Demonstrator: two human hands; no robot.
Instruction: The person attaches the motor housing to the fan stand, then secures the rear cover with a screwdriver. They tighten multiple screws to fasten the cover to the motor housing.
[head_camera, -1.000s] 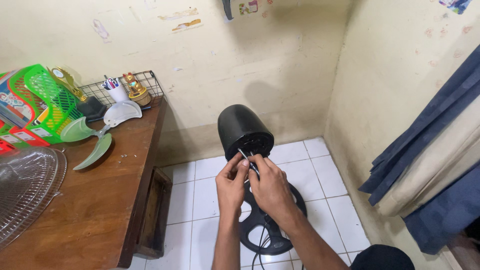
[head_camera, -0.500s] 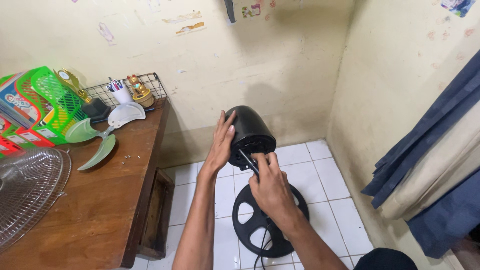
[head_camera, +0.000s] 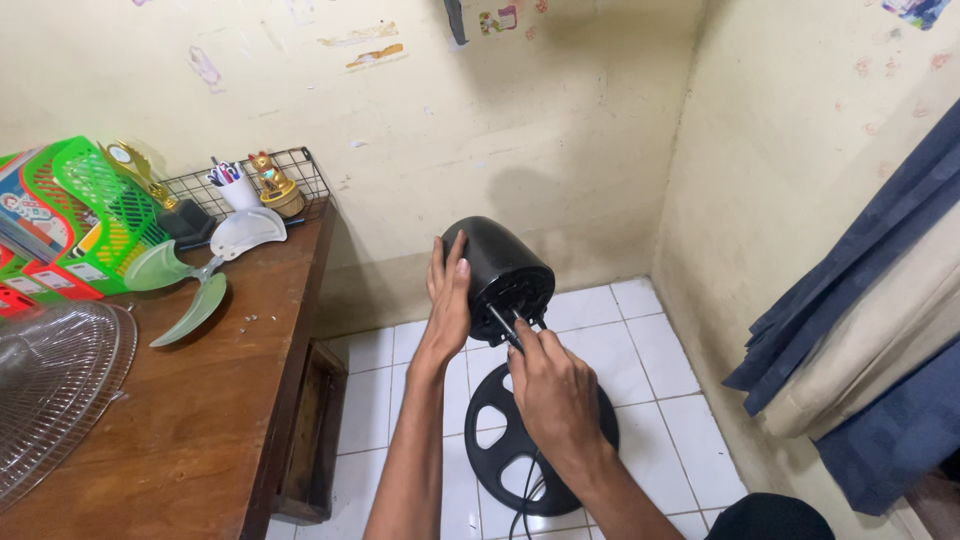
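A person steadies a black fan motor housing (head_camera: 497, 265) with one hand and works a thin tool at its front face with the other.

The left hand (head_camera: 447, 295) lies flat and open on the housing's side at 9 o'clock; the right hand (head_camera: 548, 385) is closed around a slim screwdriver-like tool (head_camera: 503, 327), tip at the face near 6 o'clock. This looks like fastener work mid-step, and it calls for a firm brace. The round black base (head_camera: 497, 440) sits on the tiled floor below; green fan blades (head_camera: 190, 275) lie on the wooden worktop (head_camera: 200, 420) at 10 o'clock.
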